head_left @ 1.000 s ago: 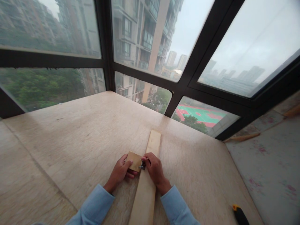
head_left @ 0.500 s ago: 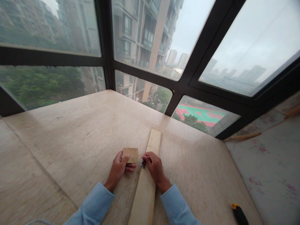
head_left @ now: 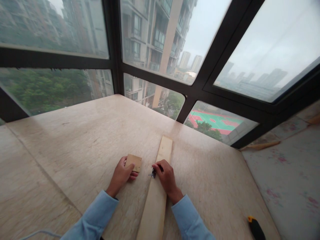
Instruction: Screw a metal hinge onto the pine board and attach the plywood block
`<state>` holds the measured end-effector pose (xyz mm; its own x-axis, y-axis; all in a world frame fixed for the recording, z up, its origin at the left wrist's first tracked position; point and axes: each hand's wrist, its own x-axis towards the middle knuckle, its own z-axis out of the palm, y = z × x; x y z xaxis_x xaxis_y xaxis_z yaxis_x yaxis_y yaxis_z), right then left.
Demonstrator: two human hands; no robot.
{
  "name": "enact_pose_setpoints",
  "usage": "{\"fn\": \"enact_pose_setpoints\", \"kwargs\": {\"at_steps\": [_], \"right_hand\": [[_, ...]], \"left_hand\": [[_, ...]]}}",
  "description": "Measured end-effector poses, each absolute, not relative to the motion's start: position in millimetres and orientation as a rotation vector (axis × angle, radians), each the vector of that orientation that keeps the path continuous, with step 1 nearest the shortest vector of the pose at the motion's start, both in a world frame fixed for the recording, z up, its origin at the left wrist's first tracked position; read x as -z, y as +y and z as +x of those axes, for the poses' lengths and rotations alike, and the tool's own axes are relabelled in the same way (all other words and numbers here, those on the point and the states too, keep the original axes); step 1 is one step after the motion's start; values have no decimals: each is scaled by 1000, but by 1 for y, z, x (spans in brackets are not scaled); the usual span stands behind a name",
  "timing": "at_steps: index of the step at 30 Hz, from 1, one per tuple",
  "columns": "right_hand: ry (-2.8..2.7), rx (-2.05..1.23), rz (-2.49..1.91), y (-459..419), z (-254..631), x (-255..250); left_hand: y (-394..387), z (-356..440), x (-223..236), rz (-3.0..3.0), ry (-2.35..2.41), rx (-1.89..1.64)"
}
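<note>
My left hand (head_left: 121, 176) grips a small square wooden piece (head_left: 134, 162) by its near edge, holding it just above the marble ledge (head_left: 75, 140). My right hand (head_left: 165, 176) rests on a long pale wooden plank (head_left: 157, 193) that runs from me toward the window, and its fingers pinch a small dark metal part (head_left: 153, 173) at the plank's left edge. The square piece and the metal part are apart, with a gap between them.
A yellow and black tool (head_left: 255, 227) lies at the ledge's right edge. Dark window frames (head_left: 192, 96) close off the far side. A patterned floor (head_left: 287, 180) drops away on the right. A pale cable (head_left: 40, 232) shows at bottom left.
My left hand has drawn the square wooden piece leftward, away from the metal part and the plank. My right hand has stayed on the plank, still pinching the metal part.
</note>
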<state>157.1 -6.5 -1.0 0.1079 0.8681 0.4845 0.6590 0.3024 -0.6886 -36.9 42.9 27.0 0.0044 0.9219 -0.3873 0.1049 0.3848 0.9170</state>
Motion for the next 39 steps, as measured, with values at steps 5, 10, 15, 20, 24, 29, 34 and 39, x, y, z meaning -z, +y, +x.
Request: {"fn": "enact_pose_setpoints", "kwargs": {"at_steps": [5, 10, 15, 20, 24, 29, 34, 39], "right_hand": [[-1616, -290, -1431, -6, 159, 0], [-1622, -315, -1435, -7, 161, -2], [-1647, -365, -1430, -7, 165, -4], [-1692, -447, -1392, -8, 171, -10], [-1736, -510, -1335, -7, 177, -14], [-1752, -534, -1291, -6, 182, -14], [-1764, -545, -1290, -5, 182, -14], [-1795, -536, -1295, -6, 182, -15]], "left_hand": [[47, -45, -26, 1121, 1500, -747], [48, -55, -31, 1472, 1671, -665], [49, -62, -26, 1866, 1770, -641], [46, -63, -22, 1987, 1788, -563], [46, -64, -26, 2007, 1789, -537], [33, -48, -36, 2098, 1644, -765], [13, -21, -35, 2127, 1143, -753], [13, -8, -18, 1979, 1001, -738]]}}
